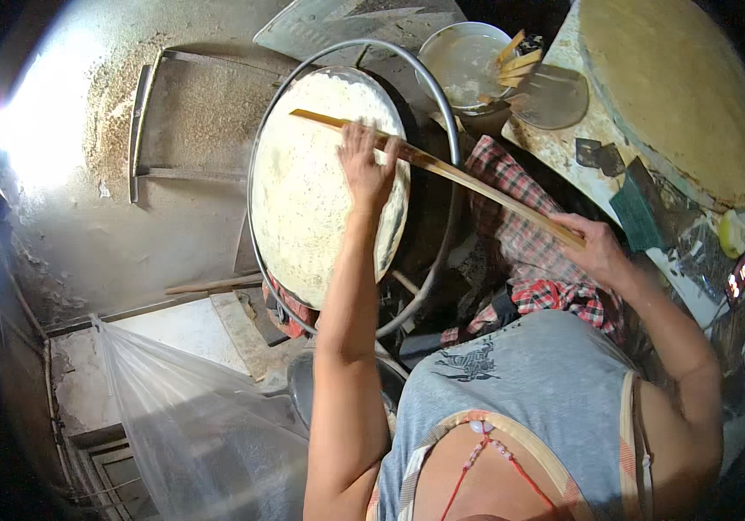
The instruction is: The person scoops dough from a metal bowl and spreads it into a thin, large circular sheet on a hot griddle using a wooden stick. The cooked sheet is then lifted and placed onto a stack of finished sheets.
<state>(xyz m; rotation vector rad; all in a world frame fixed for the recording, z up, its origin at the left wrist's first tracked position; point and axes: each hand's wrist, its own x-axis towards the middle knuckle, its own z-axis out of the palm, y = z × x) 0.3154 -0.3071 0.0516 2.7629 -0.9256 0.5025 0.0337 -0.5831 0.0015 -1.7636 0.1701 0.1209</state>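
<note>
A long, narrow wooden stick (486,189) slants across a large round griddle-like disc (300,195) coated in a pale, mottled layer. My right hand (590,251) grips the stick's near end, out beyond the disc. Nearer the far end, my left hand (366,163) lies over the stick with its fingers across it, slightly blurred. The stick's tip reaches over the upper part of the disc; whether it touches the layer I cannot tell. A grey metal hoop (450,137) runs around the disc, with a dark gap showing on the right.
A white bucket (434,49) of cloudy liquid holds wooden pieces behind the hoop. A large round tan sheet or stack (672,84) lies at the right, near a lit device (740,277). Checked cloth (509,202) hangs under the stick. Clear plastic sheeting (196,417) drapes at lower left.
</note>
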